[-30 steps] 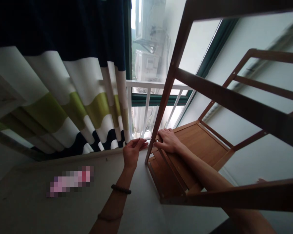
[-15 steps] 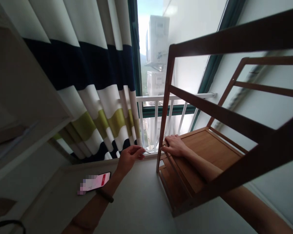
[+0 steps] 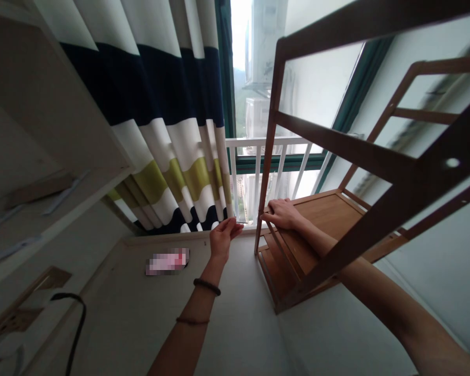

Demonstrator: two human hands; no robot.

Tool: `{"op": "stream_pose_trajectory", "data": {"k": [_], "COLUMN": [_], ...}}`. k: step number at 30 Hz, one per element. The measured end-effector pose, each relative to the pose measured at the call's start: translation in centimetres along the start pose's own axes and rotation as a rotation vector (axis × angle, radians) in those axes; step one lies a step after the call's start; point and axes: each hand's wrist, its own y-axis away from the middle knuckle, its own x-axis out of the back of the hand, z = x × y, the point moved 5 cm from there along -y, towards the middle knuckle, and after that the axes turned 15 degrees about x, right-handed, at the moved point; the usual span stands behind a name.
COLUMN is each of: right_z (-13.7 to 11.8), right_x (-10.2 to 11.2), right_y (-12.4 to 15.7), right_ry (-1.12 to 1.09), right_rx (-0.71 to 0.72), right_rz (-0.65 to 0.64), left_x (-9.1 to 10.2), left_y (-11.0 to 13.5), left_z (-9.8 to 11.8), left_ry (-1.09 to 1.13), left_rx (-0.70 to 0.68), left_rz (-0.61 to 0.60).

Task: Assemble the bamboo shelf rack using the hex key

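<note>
My left hand (image 3: 223, 238) pinches a thin, dark metal rod (image 3: 240, 223) between thumb and fingertips. It points to the right, toward the near upright of a brown wooden shelf rack (image 3: 267, 151); whether it is a hex key or a bolt is too small to tell. My right hand (image 3: 284, 213) reaches through the rack's open frame. Its fingers are wrapped over the corner of a shelf board (image 3: 321, 216), close beside that upright. The underside of its grip is hidden.
A phone (image 3: 167, 262) lies on the pale surface (image 3: 235, 313) left of the rack. Striped curtains (image 3: 172, 156) hang by a window with a white railing (image 3: 258, 142). On the left are a white shelf unit (image 3: 102, 193), a socket strip (image 3: 27, 303) and a black cable (image 3: 80, 318).
My view has shifted, so the rack and phone sit higher in the picture. My left hand has moved a little toward the rack's upright with the rod. The right hand keeps its hold.
</note>
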Motion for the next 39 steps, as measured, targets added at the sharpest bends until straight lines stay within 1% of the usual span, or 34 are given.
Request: {"op": "stream_pose_trajectory", "data": {"k": [3,6,12,16,28,32,39], "right_z": [0.0,0.1,0.1,-0.1,-0.2,-0.1,-0.1], "right_x": [-0.1,-0.2,0.0,0.3,0.3,0.3,0.3], "right_y": [0.0,-0.1,-0.1,-0.1,-0.2,-0.2,-0.2], "right_ry": [0.007,0.01,0.003,0.003,0.01,0.006,0.002], "right_rx": [0.005,-0.003,-0.016,-0.017,-0.026,-0.025,-0.028], "right_rz": [0.003,-0.003,-0.009,-0.006,-0.01,-0.025,-0.017], "left_x": [-0.6,-1.2,-2.5,-3.1,-3.5,-3.6,-3.6], "left_y": [-0.2,-0.6,-1.7,-2.0,-1.5,-1.6,-1.6], "left_z": [0.4,0.7,0.7,0.7,1.8,1.7,1.8], "left_ry": [-0.013,-0.038,-0.107,-0.125,-0.264,-0.283,-0.282], "left_rx": [0.03,0.029,-0.021,-0.069,-0.169,-0.171,-0.177], "left_rz": [-0.043,-0.074,-0.102,-0.109,-0.105,-0.091,-0.072]}}
